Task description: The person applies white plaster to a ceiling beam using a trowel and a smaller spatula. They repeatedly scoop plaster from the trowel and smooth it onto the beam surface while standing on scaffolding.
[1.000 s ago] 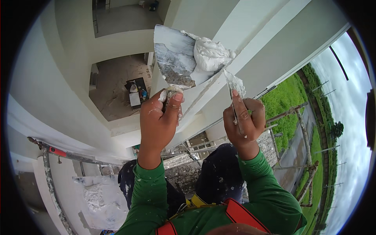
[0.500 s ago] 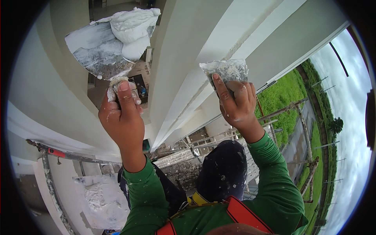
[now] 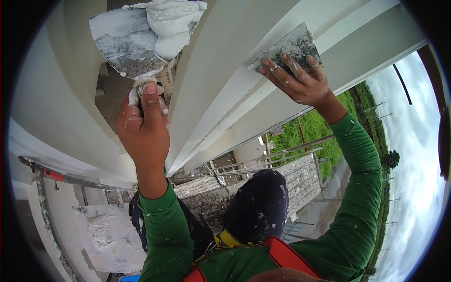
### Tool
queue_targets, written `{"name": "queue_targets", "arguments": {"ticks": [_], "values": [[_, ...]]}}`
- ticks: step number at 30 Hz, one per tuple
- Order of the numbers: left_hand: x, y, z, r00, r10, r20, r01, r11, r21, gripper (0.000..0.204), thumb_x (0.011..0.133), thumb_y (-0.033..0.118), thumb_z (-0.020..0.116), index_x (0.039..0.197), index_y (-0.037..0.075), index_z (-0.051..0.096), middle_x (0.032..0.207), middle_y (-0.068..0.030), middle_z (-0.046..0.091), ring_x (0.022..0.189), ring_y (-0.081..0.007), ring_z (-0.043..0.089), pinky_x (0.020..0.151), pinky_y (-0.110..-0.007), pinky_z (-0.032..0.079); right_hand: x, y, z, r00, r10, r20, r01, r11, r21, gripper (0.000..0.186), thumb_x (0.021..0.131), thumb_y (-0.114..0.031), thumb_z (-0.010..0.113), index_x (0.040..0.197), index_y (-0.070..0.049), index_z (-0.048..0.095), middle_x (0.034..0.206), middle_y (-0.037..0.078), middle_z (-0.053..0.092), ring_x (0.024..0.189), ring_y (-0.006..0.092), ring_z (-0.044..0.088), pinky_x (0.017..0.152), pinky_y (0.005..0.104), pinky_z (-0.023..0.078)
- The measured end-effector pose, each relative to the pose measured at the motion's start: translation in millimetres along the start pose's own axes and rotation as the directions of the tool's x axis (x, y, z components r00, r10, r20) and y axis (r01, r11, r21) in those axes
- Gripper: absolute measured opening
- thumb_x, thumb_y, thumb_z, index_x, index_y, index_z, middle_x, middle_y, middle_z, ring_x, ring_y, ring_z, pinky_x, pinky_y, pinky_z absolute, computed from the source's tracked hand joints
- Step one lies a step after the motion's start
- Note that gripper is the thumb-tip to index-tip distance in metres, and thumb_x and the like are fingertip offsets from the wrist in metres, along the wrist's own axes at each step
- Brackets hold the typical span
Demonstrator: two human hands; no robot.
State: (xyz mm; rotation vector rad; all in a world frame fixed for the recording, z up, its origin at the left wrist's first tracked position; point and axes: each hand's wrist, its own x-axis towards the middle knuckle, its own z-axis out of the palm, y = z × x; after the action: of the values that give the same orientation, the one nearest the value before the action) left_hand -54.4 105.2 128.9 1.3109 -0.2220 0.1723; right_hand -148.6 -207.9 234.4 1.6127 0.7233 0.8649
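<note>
My left hand (image 3: 144,129) is closed round the handle of a wide putty knife (image 3: 123,49), thumb on top. A thick mound of white putty (image 3: 169,23) sits on its blade, and putty is smeared over my fingers. At the upper right, my right hand (image 3: 305,87) grips a smaller putty knife (image 3: 298,42) with its fingers spread across the blade. That blade lies against the pale stepped beam (image 3: 263,51), beside a rough line along the beam. Its handle is hidden under the palm.
Below my knees is a splattered scaffold platform (image 3: 300,188). A metal scaffold rail (image 3: 84,181) crosses at left, above a putty-covered board (image 3: 110,239). Grass and a road show far below at right. I wear red and yellow harness straps (image 3: 291,258).
My right hand has moved up and right along the beam; its blade has tilted and more fingers now lie across it. The left knife appears slightly higher and farther right.
</note>
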Motion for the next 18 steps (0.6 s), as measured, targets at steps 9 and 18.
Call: {"name": "queue_targets", "arguments": {"ticks": [9, 18], "values": [[1, -5, 4, 1.0, -0.023, -0.014, 0.022, 1.0, -0.022, 0.033, 0.097, 0.032, 0.061, 0.085, 0.002, 0.064, 0.057, -0.0006, 0.054, 0.047, -0.0066, 0.048, 0.044, -0.023, 0.036, 7, 7, 16, 0.997, -0.076, 0.002, 0.076, 0.997, -0.004, 0.038, 0.097, -0.04, 0.046, 0.132, -0.038, 0.059, 0.142, -0.011, 0.052, 0.129, 0.013, 0.05, 0.116, 0.0467, 0.028], [2, -9, 2, 0.999, -0.033, 0.014, 0.033, 0.999, -0.015, 0.034, 0.097, 0.033, 0.061, 0.085, 0.002, 0.064, 0.057, -0.0008, 0.054, 0.047, -0.0067, 0.049, 0.044, -0.023, 0.036, 1, 12, -13, 0.983, -0.036, 0.181, 0.026, 0.998, 0.056, 0.036, 0.094, -0.034, 0.052, 0.128, -0.032, 0.063, 0.135, -0.01, 0.057, 0.124, 0.0115, 0.054, 0.114, 0.0435, 0.03]]}}
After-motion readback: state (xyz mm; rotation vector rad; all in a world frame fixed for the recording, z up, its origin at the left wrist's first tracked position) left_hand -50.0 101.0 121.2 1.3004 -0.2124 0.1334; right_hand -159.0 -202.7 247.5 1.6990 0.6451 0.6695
